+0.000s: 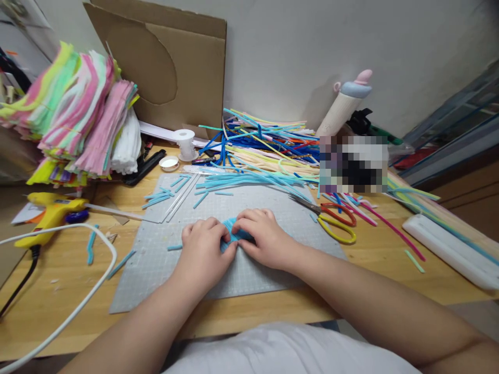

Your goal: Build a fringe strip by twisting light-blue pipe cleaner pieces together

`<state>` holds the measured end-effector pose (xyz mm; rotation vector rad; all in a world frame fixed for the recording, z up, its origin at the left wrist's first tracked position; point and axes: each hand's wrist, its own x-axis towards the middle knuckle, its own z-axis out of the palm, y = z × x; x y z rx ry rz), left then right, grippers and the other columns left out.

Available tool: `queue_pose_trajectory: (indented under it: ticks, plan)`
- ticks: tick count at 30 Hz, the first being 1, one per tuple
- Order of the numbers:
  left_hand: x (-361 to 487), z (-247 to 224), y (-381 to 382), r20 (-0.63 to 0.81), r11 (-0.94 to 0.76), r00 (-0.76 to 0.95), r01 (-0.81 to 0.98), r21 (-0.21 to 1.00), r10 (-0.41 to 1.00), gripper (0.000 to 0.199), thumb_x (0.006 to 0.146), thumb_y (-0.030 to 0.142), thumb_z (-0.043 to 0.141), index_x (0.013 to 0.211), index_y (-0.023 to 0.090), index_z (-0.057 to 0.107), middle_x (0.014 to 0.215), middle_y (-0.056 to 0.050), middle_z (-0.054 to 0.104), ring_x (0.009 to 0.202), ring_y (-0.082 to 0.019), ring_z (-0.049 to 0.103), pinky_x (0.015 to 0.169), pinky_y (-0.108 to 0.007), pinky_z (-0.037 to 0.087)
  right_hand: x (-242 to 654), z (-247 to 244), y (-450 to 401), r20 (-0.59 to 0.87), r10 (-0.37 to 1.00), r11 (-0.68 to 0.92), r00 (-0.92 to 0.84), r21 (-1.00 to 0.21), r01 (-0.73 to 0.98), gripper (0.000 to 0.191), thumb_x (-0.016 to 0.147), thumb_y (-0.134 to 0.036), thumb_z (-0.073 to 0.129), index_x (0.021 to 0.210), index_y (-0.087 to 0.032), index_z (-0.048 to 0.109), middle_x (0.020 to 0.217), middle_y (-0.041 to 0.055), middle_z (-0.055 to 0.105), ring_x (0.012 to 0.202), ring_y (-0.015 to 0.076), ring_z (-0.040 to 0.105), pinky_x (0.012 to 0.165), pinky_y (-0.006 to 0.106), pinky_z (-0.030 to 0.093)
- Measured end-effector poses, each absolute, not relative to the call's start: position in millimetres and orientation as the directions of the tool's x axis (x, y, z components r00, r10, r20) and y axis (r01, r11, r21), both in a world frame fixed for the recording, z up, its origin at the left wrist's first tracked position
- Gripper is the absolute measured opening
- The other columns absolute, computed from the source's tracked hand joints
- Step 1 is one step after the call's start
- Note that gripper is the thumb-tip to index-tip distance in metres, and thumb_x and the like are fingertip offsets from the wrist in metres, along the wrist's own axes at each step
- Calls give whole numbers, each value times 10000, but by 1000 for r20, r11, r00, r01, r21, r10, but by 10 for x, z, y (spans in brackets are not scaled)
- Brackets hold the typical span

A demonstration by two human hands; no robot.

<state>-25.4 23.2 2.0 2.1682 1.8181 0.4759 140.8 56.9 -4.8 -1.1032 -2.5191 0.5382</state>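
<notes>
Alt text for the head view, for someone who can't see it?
Left hand and right hand hold a small blue piece over a gray cutting mat. Blue pipe cleaners lie beyond; scissors at right, yellow glue gun at left.

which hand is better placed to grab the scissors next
Probably the right hand: the scissors lie on its side, while the left hand is farther off. Both hold the blue piece, so the right must let go first.

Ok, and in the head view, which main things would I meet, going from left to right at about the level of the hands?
Yellow glue gun, left hand, fuzzy blue piece, right hand, scissors, long white object.
</notes>
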Motion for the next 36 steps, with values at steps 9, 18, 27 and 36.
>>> queue_pose_trajectory:
  ticks: [9,18,27,36]
  plan:
    - [-278,24,250,28,-139,141,882,450,990,125,723,210,536,674,240,647,831,4,620,883,-211,544,802,-393,307,1396,-52,544,164,747,632,-644,-479,610,156,803,-191,621,939,-268,626,1002,8,569,987,193,477,857,355,247]
    - [-304,58,262,-15,-110,134,869,482,991,124,701,220,558,649,244,668,871,10,630,912,-211,547,822,-400,314,1405,-61,564,170,728,653,-664,-466,597,145,802,-222,654,939,-260,623,996,5,582,979,188,484,855,360,227]
    - [-332,71,265,-55,-109,165,835,539,985,128,695,220,573,629,260,675,887,14,610,915,-204,540,813,-398,321,1403,-60,559,176,734,653,-656,-449,610,101,822,-197,622,906,-253,627,980,4,584,958,182,486,859,368,216]
    - [-308,77,254,-74,-77,137,843,533,988,118,676,237,586,611,263,681,875,2,589,925,-214,516,831,-407,327,1405,-66,593,186,723,672,-665,-409,617,90,823,-227,637,900,-274,636,990,-11,592,957,179,492,884,383,196]
